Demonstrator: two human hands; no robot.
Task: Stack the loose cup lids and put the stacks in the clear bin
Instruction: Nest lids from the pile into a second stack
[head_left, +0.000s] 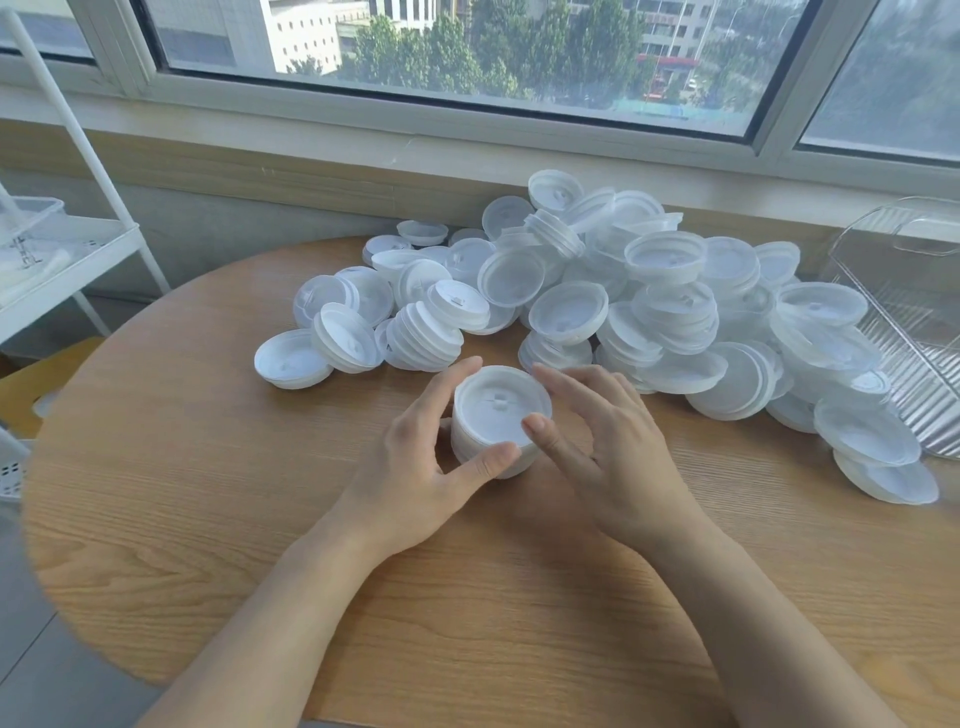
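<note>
A short stack of white plastic cup lids (496, 415) stands upright on the round wooden table (208, 493) in front of me. My left hand (415, 467) wraps the stack's left side, thumb at its front and fingers at the back. My right hand (608, 447) touches the right side, with the thumb tip resting on the top rim and the fingers spread. Behind the stack a big pile of loose translucent lids (623, 301) spreads across the table. The clear bin (909, 322) lies tilted at the right edge, with lids leaning against it.
A white metal shelf cart (62, 244) stands to the left of the table. A window sill and wall run close behind the pile. Bare tabletop stretches between me and the stack and to its left.
</note>
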